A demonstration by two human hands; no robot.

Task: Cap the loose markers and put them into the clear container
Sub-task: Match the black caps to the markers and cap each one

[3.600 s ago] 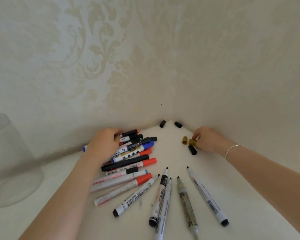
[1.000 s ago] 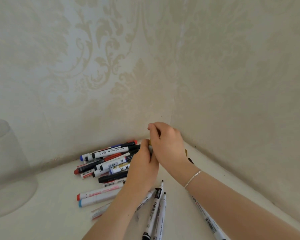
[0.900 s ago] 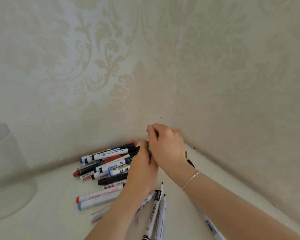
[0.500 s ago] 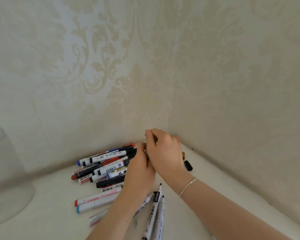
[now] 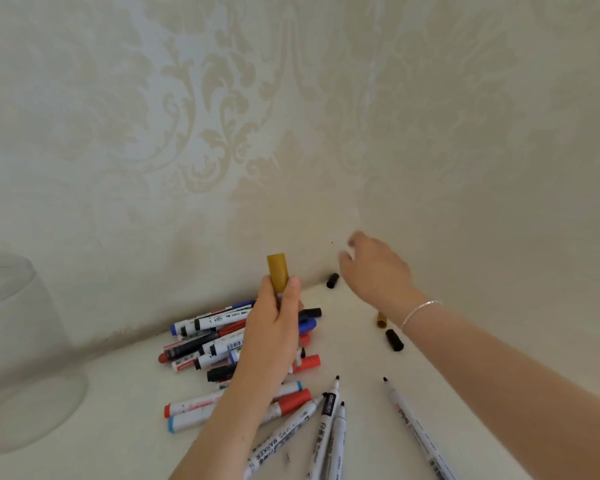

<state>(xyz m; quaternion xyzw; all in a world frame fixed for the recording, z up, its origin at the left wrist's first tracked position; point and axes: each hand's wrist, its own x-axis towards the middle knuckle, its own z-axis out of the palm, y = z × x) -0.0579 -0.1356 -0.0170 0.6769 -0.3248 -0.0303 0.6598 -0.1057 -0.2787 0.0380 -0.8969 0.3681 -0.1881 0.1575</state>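
Head view, left hand: our left hand is curled round a gold-capped marker, held above the marker pile; only the cap end shows above the fingers.
Head view, right hand: our right hand is raised near the wall corner, apart from the marker and blurred; it seems empty, but how its fingers lie we cannot tell.
Head view, axis: the marker's long axis stands nearly upright, cap end up and leaning slightly left; its barrel is hidden in our palm.
Head view, container: the clear container stands at the far left on the table, well apart from our hands.
Head view, what is left: several uncapped markers lie with tips pointing away from us; loose black caps lie near the corner.
Step in hand, our judgement: the cap looks seated, so next comes carrying the marker to the container.
Doing it well: we should check that the cap is pressed fully home, keep the axis upright, and lower the marker end-first through the mouth, clearing the rim.
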